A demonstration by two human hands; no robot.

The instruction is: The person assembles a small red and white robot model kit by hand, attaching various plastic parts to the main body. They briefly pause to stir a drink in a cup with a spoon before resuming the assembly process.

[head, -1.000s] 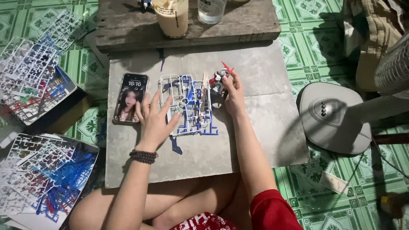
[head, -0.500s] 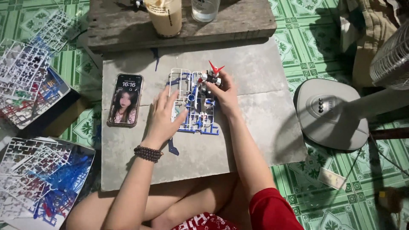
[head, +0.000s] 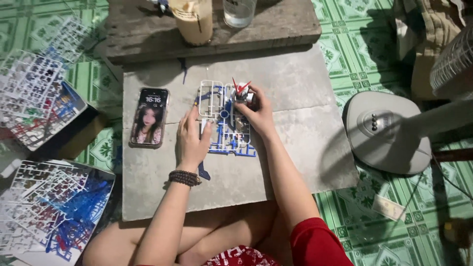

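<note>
On a grey stone slab (head: 295, 148) lie white and blue plastic model-kit frames (head: 221, 123). My left hand (head: 192, 140) rests flat on the frames' left side, fingers together, a dark bead bracelet on the wrist. My right hand (head: 256, 113) holds a small white model head with red fins (head: 240, 91) at the frames' upper right corner. A loose blue part (head: 203, 172) lies just below my left hand.
A lit phone (head: 149, 117) lies on the slab's left. A wooden board (head: 276, 24) holds a milky drink cup (head: 193, 19) and a glass (head: 239, 11). Boxes of part frames (head: 34, 98) (head: 49, 212) sit at left. A fan base (head: 384, 130) stands at right.
My left hand's fingers have closed together and settled flat on the frames. My right hand with the model head has shifted slightly on the frames' corner; the view has drifted.
</note>
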